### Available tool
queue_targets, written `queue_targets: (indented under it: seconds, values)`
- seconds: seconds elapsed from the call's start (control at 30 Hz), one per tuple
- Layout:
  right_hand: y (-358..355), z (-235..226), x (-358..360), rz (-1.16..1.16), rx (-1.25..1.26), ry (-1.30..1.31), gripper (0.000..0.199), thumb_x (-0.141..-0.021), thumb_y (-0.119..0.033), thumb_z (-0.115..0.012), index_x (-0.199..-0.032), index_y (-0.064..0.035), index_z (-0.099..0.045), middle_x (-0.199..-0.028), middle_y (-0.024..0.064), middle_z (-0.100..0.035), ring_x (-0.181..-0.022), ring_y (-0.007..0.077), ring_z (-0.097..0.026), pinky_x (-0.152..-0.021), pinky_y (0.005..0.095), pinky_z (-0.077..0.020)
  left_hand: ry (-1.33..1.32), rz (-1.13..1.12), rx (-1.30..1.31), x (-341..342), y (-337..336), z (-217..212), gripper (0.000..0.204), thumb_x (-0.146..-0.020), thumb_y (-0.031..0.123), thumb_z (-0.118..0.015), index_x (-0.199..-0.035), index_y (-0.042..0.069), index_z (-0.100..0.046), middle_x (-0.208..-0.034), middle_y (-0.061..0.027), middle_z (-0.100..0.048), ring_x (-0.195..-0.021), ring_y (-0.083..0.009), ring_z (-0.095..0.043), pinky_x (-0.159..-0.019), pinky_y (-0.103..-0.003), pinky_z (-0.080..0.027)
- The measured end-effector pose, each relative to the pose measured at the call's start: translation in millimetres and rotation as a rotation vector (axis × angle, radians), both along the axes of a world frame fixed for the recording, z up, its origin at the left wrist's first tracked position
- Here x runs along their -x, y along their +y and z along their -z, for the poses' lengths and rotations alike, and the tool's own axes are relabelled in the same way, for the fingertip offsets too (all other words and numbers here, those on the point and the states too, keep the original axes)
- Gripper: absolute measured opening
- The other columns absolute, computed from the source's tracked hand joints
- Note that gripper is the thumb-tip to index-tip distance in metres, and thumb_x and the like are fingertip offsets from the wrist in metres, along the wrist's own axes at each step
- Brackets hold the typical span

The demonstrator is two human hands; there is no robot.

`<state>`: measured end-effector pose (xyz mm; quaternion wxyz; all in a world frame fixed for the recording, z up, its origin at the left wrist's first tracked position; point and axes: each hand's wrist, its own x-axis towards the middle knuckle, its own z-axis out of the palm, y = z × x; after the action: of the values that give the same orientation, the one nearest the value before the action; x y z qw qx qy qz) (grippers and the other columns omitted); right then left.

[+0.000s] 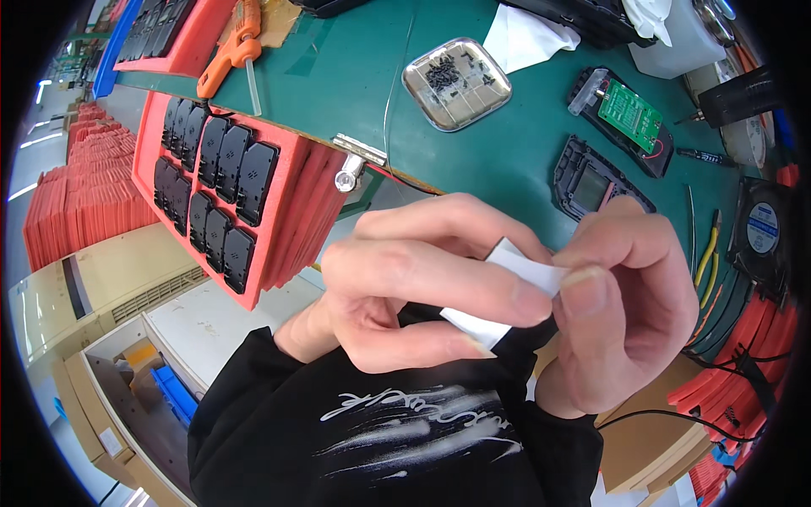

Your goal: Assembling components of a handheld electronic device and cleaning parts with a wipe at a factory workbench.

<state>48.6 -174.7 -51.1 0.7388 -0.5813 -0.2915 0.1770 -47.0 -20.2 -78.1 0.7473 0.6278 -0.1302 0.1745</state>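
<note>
Head-worn fisheye, looking down, close over green bench (355, 76).

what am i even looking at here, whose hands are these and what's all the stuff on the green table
This is one picture from a camera worn on a person's head, looking down, so the edges bend. The left hand and right hand are that person's own, and together they pinch a small white slip close to the chest. Beyond them lies a green table with a metal dish of small dark screws, a green circuit board in a black casing, and a red tray of black covers.
</note>
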Motion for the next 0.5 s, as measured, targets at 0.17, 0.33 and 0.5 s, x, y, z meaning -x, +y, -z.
queue_targets:
  seconds: [0.17,0.33,0.5]
  values:
    - [9.3,-5.6,8.6,0.109,0.024,0.006,0.025,-0.091,-0.021,-0.066,-0.088,0.0018,-0.057,-0.069,0.0027,-0.051,-0.058,0.0062,-0.042,-0.054,0.0208,-0.0283,-0.087,-0.040,-0.072,-2.1,2.8,6.2,0.032,-0.088,0.015,-0.075,-0.115,0.007,-0.059,-0.112,-0.0347,-0.058,-0.081,-0.0300,-0.067,-0.067,-0.035,-0.056]
    - [-14.4,-9.4,10.4,0.092,-0.049,-0.266,0.030,-0.093,-0.029,-0.064,-0.081,-0.0034,-0.053,-0.066,0.0011,-0.049,-0.056,0.0105,-0.043,-0.055,0.0241,-0.0335,-0.221,-0.039,-0.191,-10.7,6.5,10.1,0.040,-0.087,0.011,-0.074,-0.120,0.005,-0.052,-0.112,-0.0351,-0.058,-0.078,-0.0333,-0.070,-0.061,-0.037,-0.059]
    - [-21.5,-9.0,8.4,-0.040,-0.168,-0.626,0.039,-0.096,-0.033,-0.061,-0.074,-0.0034,-0.049,-0.058,0.0002,-0.041,-0.048,0.0135,-0.041,-0.060,0.0342,-0.0468,-0.298,-0.065,-0.280,-11.8,12.0,14.9,0.039,-0.088,0.011,-0.073,-0.119,0.004,-0.051,-0.112,-0.0350,-0.058,-0.078,-0.0327,-0.071,-0.059,-0.034,-0.058]
